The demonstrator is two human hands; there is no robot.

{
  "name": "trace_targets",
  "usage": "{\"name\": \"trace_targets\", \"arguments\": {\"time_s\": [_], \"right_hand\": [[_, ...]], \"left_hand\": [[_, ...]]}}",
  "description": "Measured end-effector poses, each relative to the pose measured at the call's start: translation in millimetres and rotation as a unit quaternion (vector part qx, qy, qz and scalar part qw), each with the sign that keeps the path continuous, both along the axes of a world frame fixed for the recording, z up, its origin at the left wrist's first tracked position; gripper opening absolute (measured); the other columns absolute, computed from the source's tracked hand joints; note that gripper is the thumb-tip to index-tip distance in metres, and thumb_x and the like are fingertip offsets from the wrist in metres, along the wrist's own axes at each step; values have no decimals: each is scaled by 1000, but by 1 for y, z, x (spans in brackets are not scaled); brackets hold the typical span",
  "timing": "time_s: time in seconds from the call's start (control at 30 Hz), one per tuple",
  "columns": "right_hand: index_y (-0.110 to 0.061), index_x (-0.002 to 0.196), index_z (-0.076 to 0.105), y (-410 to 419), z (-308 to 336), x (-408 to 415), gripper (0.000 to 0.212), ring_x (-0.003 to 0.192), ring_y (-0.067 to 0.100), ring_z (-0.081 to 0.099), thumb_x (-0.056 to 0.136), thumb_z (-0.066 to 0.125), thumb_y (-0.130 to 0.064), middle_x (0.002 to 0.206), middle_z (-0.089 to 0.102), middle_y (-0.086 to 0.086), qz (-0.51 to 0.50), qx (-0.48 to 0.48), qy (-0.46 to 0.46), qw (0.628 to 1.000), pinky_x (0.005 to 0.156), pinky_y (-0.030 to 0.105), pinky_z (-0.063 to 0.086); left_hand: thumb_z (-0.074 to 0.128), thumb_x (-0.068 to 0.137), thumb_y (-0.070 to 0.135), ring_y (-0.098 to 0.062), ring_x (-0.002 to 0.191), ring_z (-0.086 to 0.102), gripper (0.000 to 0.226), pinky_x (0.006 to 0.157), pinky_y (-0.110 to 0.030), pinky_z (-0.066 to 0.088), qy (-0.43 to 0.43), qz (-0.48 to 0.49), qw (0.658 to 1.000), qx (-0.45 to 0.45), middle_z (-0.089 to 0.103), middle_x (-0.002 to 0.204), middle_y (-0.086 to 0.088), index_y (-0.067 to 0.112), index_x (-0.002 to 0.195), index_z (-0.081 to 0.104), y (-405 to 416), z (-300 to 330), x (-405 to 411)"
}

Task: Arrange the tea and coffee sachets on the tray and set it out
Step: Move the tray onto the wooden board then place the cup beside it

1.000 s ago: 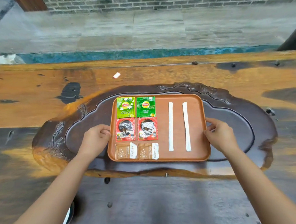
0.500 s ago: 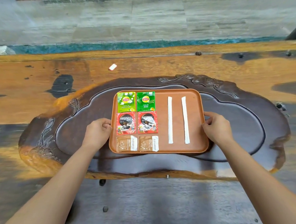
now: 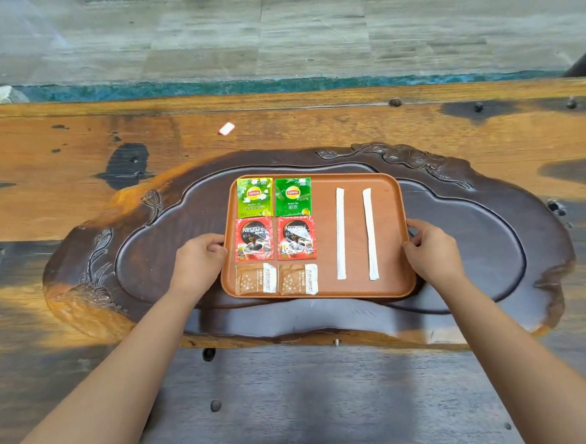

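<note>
A brown rectangular tray (image 3: 356,179) rests in the hollow of a dark carved wooden tea board (image 3: 488,254). On its left side lie two green Lipton tea sachets (image 3: 254,197) (image 3: 293,196), below them two red Nescafe coffee sachets (image 3: 254,238) (image 3: 297,237), and nearest me two tan sugar packets (image 3: 255,279) (image 3: 297,279). Two long white wrapped sticks (image 3: 341,233) (image 3: 370,234) lie on the right half. My left hand (image 3: 198,262) grips the tray's left edge. My right hand (image 3: 432,252) grips the right edge.
The tea board sits on a large orange and dark wooden table (image 3: 64,180). A small white scrap (image 3: 226,128) lies on the table behind the board. Beyond the table's far edge is grey stone floor (image 3: 296,40) and a brick wall.
Both hands stay on the tray's edges. The tray with its sachets has shifted slightly away from me and toward the middle of the tea board.
</note>
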State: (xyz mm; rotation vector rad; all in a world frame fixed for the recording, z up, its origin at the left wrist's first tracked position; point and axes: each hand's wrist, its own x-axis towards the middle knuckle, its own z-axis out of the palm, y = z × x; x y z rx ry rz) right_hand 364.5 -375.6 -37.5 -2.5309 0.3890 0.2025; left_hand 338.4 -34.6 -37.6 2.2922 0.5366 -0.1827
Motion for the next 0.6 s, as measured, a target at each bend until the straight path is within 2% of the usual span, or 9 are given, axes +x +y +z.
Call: {"name": "trace_targets", "arguments": {"time_s": [0.13, 0.23, 0.33, 0.43, 0.5, 0.6], "right_hand": [[-18, 121, 60, -3, 6, -4, 40, 103, 34, 57, 83, 51, -10, 92, 69, 11, -2, 12, 49, 999, 82, 34, 46], [-14, 122, 58, -3, 16, -14, 37, 108, 34, 55, 85, 54, -16, 104, 69, 12, 3, -10, 64, 998, 83, 36, 45], [-14, 120, 59, 9, 28, -36, 36, 104, 32, 56, 85, 51, -18, 108, 66, 11, -9, -23, 28, 999, 82, 38, 46], [-15, 114, 62, 40, 31, -77, 31, 97, 31, 58, 85, 51, -16, 107, 65, 10, 20, -18, -17, 999, 77, 38, 47], [-13, 109, 65, 69, 27, -109, 27, 96, 32, 59, 85, 54, -14, 105, 65, 11, 62, -15, -35, 997, 75, 39, 49], [-12, 101, 67, 109, 13, -155, 22, 95, 32, 60, 83, 55, -15, 97, 65, 9, 158, -18, -37, 987, 74, 40, 51]], "left_hand": [[51, 81, 7, -24, 88, 65, 25, 87, -41, 52, 24, -1, 1000, -18, 69, 83, -4, 17, 91, 71, 6, 1, -7], [55, 81, 11, -22, 90, 65, 23, 90, -42, 50, 42, 4, 998, -35, 71, 89, -5, 17, 96, 71, 12, 3, -17], [57, 82, 12, -22, 90, 65, 18, 90, -42, 50, 34, 27, 998, -53, 71, 91, -5, 19, 93, 69, 12, 11, -38], [56, 84, 12, -18, 83, 66, 14, 85, -35, 51, 20, 16, 998, -55, 68, 83, 0, 22, 85, 66, -1, 21, -75], [56, 85, 11, -16, 77, 63, 13, 77, -29, 50, 6, -6, 999, -34, 65, 78, 1, 18, 83, 67, -13, 26, -107], [54, 87, 16, -18, 74, 59, 10, 69, -33, 50, -11, -52, 997, 57, 63, 83, 1, 16, 87, 65, -20, 25, -159]]}}
